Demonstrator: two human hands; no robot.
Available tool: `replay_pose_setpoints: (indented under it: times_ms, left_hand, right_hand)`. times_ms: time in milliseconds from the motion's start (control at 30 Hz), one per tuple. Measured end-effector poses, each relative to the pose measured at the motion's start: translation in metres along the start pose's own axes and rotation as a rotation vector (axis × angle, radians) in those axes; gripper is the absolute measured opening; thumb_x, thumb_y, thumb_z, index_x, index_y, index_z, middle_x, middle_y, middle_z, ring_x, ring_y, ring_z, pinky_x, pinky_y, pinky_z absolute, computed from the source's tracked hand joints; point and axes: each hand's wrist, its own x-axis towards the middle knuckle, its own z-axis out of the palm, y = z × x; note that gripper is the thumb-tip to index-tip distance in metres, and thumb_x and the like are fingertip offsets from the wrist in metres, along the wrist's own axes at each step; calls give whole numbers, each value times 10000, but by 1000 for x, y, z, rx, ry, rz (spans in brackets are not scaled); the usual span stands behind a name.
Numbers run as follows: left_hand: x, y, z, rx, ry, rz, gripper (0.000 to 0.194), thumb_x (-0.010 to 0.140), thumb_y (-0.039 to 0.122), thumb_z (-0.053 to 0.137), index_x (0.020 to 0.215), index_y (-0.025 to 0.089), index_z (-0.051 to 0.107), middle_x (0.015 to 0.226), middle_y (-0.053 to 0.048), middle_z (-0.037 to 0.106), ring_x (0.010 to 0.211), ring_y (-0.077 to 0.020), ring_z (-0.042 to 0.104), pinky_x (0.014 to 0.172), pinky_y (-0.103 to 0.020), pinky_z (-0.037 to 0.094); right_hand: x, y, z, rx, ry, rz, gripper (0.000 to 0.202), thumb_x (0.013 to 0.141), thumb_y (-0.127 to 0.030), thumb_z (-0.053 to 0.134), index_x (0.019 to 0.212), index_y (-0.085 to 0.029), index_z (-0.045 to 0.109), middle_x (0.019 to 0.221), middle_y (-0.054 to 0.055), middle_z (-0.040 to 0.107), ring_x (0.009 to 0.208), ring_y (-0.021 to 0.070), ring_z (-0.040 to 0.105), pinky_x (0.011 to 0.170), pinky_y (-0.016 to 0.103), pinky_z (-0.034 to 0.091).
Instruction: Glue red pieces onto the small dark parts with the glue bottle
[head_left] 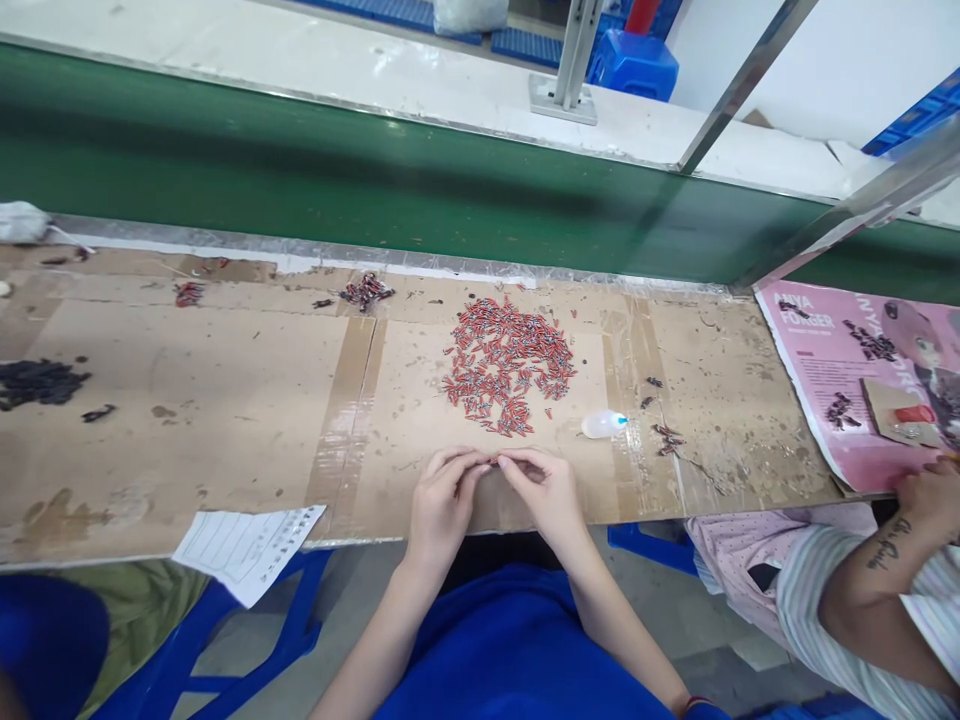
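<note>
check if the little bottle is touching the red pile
Apart. The head view shows the bottle lying right of and below the red pile, with bare cardboard between them.

At the near edge of the cardboard-covered tabletop (225, 400), the left hand (442, 500) and right hand (544, 490) meet fingertip to fingertip, pinching a tiny piece too small to make out. Just beyond them lies a heap of small red parts (506, 365), with a small clear bottle (602, 424) to its right. A dark pile (37, 382) sits far left. A printed paper sheet (244, 545) overhangs the near edge. At right, a co-worker's hand (930, 495) rests by a pink poster (847, 380). A green conveyor belt (337, 170) runs along the far side.
</note>
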Motion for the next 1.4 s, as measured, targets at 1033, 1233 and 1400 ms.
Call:
replay_pose_setpoints:
  times_ms: [1033,1233,1400]
  left_hand:
    - [2,43,-5,-406,-162,-351,200,836,350,596,879,188,704,895,-72,710,862,-187,666,818,-313,540]
    - [0,50,-1,-404,-167,-352,176,831,335,578,878,189,664,896,-66,683,878,-189,646,833,-320,517]
    - [1,50,2,-375,-177,-349,151,836,314,556,858,190,639,876,-58,674,857,-187,638,827,-327,508]
  right_hand:
    - [-14,-20,-22,263,-63,121,253,668,-393,799,838,-206,794,854,70,787,784,230,748,807,387,611]
    - [-18,-25,-28,202,-28,8,130,677,-301,788,788,-234,799,811,48,769,723,190,727,702,310,619]
    - [-18,-23,-22,196,0,0,157,660,-305,800,795,-224,797,789,54,766,696,192,719,694,316,622]
